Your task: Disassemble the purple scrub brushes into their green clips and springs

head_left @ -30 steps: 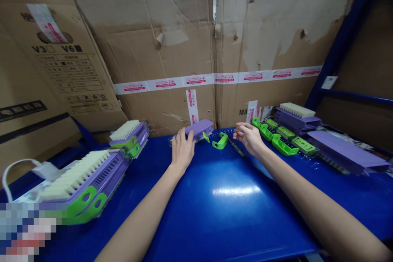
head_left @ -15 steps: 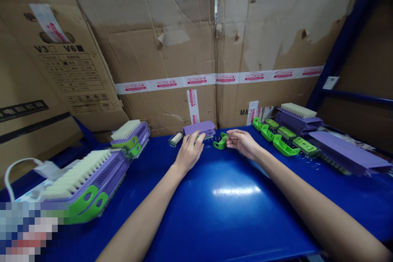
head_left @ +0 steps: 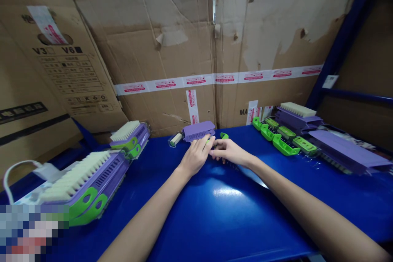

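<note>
My left hand (head_left: 197,155) is closed in a pinch on a small green part (head_left: 208,142), mostly hidden by the fingers. Fingertips nearly meeting it, my right hand (head_left: 231,152) has its fingers curled; what they hold is hidden. A row of thin dark pins (head_left: 232,166) shows just below the right hand, and I cannot tell whether it is held or lying down. Behind the hands lies a green curved piece (head_left: 224,135). Beyond the left hand is a purple slotted shell (head_left: 199,131), beside a clear case with a cream block (head_left: 175,139).
Purple brush units with cream bristles (head_left: 101,176) line the left of the blue table (head_left: 196,221). At right are several green parts (head_left: 286,146), purple shells (head_left: 350,151) and another cream bristle block (head_left: 296,109). Cardboard sheets (head_left: 166,53) stand behind; a white cable (head_left: 9,180) is at far left.
Both hands have come together and slightly nearer to me, the left moving right and the right moving left. The green curved piece now lies behind them, away from the right fingers.
</note>
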Tool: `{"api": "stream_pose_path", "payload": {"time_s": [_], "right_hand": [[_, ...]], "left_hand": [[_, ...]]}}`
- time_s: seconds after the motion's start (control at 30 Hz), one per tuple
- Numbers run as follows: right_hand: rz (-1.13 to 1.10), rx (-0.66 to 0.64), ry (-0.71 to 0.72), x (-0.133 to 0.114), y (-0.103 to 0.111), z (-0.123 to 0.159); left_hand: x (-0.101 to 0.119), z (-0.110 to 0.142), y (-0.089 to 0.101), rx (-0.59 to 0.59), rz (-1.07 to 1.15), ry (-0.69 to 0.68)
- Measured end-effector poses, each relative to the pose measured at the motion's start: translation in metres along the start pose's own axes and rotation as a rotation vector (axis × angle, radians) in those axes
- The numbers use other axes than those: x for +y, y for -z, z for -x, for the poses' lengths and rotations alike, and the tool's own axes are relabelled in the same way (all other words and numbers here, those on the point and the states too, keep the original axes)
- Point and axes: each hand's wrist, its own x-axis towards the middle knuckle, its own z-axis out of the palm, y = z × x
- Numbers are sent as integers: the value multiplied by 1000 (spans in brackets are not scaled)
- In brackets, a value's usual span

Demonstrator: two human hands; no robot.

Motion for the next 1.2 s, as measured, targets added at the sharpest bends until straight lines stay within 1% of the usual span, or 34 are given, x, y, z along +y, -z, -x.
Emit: {"api": "stream_pose_path", "payload": {"time_s": [0.07,0.13,0.27,0.37,0.53,0.67,0.8,0.87,0.9,0.97,1.0,1.1,1.17,1.2], "right_hand": [[-32,7,-18,2,-6,-1],[-85,26,-59,4,-7,-2],[-205,6,-165,7,0,-2],[-289,-67,-224,7,7,-1],[-370,-223,-320,2,15,1],[-471,-352,-406,2,24,2],[-499,-403,-421,6,30,1],[-458,-413,-447,6,29,0],[-433,-413,-465,6,27,0],[-371,-392,-476,5,21,0],[-328,-365,-453,4,18,0],[-105,-227,-287,4,6,0],[135,-98,-117,4,-1,0],[288,-34,-24,4,-4,1]], "left_hand": [[0,0,0,-29,-1,1],[-1,-1,0,-32,7,-5],[-1,-2,1,-65,27,-16],[-1,-2,3,-84,66,-24],[-1,-4,5,-10,172,-75],[1,-8,11,-20,269,-56],[6,-11,17,-28,417,0],[9,-11,17,-29,495,90],[11,-11,17,-22,536,159],[15,-11,14,-11,636,333],[17,-12,13,-11,701,433],[21,-14,8,-34,956,745],[20,-16,4,-25,1118,915],[19,-16,3,-3,1169,979]]}}
